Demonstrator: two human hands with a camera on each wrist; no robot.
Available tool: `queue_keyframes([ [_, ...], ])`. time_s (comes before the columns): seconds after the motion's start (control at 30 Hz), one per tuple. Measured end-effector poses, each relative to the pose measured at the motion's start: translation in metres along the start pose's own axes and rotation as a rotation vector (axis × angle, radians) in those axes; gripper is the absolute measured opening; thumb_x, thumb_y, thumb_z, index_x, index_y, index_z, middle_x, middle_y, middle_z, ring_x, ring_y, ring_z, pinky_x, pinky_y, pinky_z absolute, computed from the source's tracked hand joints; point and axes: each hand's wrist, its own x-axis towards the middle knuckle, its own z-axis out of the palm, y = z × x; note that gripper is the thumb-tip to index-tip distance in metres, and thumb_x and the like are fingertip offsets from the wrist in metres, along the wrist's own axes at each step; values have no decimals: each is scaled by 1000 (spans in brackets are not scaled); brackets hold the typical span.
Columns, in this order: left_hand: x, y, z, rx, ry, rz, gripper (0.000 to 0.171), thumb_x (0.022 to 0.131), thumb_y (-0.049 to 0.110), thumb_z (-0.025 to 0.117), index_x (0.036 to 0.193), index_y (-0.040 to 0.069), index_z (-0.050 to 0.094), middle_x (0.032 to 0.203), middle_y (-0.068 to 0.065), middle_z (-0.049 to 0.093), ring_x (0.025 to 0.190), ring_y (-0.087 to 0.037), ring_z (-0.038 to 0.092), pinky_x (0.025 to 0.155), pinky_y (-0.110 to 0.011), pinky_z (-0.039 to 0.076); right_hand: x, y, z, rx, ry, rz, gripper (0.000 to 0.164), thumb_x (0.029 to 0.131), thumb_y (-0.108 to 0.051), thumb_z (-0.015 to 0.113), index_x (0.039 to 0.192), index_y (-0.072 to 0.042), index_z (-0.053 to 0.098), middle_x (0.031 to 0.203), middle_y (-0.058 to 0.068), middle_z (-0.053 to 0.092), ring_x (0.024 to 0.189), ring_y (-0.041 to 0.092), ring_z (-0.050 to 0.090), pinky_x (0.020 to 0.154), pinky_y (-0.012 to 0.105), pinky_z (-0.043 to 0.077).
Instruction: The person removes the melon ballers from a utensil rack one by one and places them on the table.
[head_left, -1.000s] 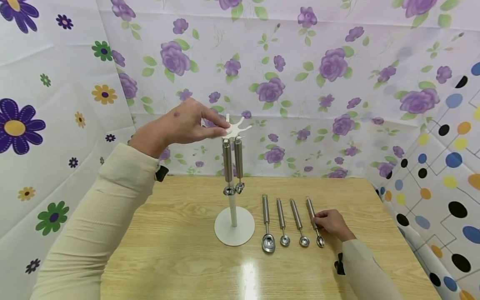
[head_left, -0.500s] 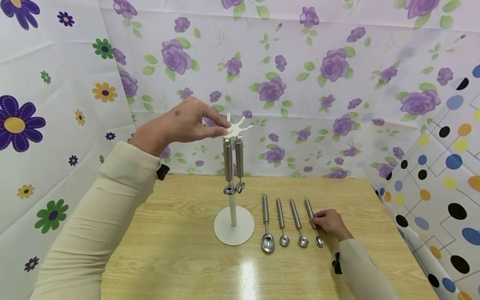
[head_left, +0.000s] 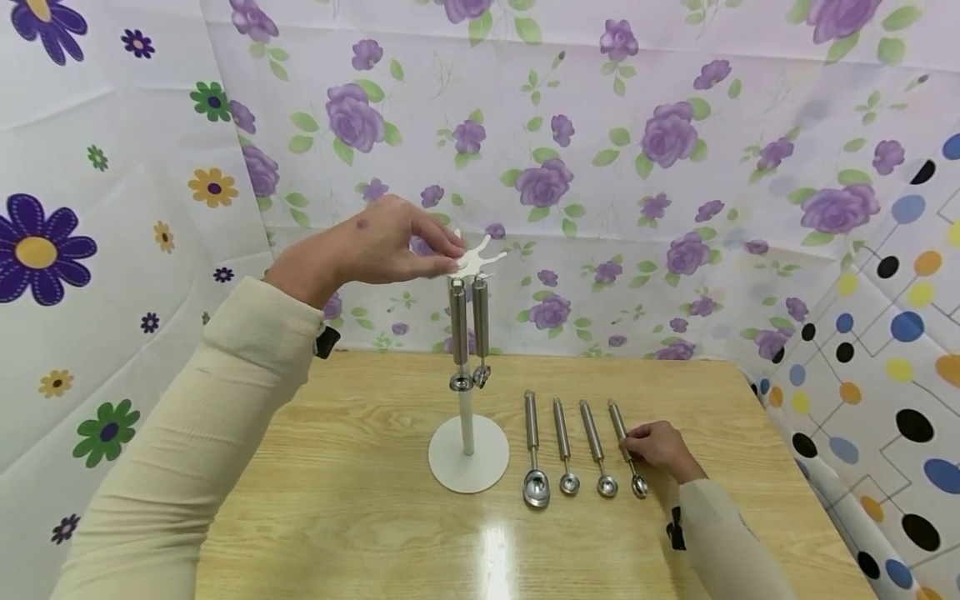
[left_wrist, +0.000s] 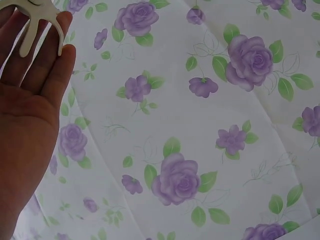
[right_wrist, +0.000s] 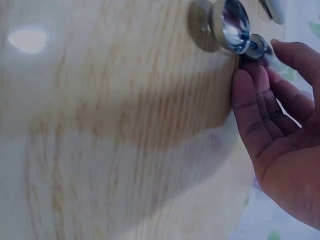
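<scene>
My left hand (head_left: 378, 243) pinches the white top of a stand (head_left: 468, 473) between thumb and fingers. In the left wrist view, prongs of the stand's top (left_wrist: 31, 31) show against the fingers. Two steel-handled scoops (head_left: 459, 325) hang from the prongs. Over on the right, my right hand (head_left: 662, 448) pinches the handle of a small melon baller (head_left: 617, 423), the rightmost tool in a row. Its shiny bowl (right_wrist: 231, 25) shows close up in the right wrist view, low over the wooden surface. Part of its handle is hidden by the fingers.
Left of the held tool lie two more melon ballers (head_left: 592, 432) and a larger oval-bowled scoop (head_left: 536, 488) on the wooden table (head_left: 352, 492). A flowered sheet (head_left: 600, 200) hangs behind the table, with patterned sheets at both sides.
The far end of the held melon baller's handle has shifted slightly toward me. Both hands keep their grips in nearly the same places.
</scene>
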Motion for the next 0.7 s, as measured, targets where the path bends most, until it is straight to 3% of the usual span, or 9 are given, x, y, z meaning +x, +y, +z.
queue_keyframes([
  [0.37,0,3,-3,-9,-25,-9,20,94,15,72,112,9,78,111,-6,74,96,-18,71,86,-39,55,-20,-32,-41,65,-67,-104,47,102,-22,60,126,18,57,106,27,68,94,38,69,80,47,57],
  [0.5,0,3,-3,-15,-20,-4,19,94,14,72,111,8,78,105,-6,75,93,-19,72,81,-38,56,-23,-52,-55,116,-80,-151,51,103,-28,59,130,15,56,116,28,66,100,36,68,83,43,57],
  [0.7,1,5,-4,-14,-26,-5,18,93,13,73,110,7,78,103,-6,76,89,-16,72,77,-36,56,-24,-80,-66,145,-82,-220,51,102,-31,59,132,11,57,116,22,68,98,27,70,83,37,57],
])
